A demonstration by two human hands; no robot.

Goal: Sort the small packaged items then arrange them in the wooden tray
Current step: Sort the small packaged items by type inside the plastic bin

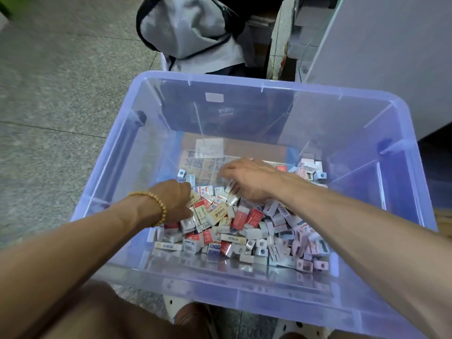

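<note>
Both hands reach down into the translucent blue plastic bin [244, 80]. The heap of small red, white and pink packaged boxes [244, 226] lies directly beneath them. The left hand [175, 200] digs curled fingers into the boxes; whether it grips any cannot be told. The right hand [247, 178] pinches a small white box [232, 189]. The compartmented wooden tray [208, 167] lies just beyond the heap, nearest the right hand.

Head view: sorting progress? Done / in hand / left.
Done: nothing visibly sorted; no wooden tray in view.
In hand: both hands are down in the clear plastic bin; left hand digs into the pile of small boxes, right hand holds a few.
Left: nearly all sorting, plus tray arranging.
</note>
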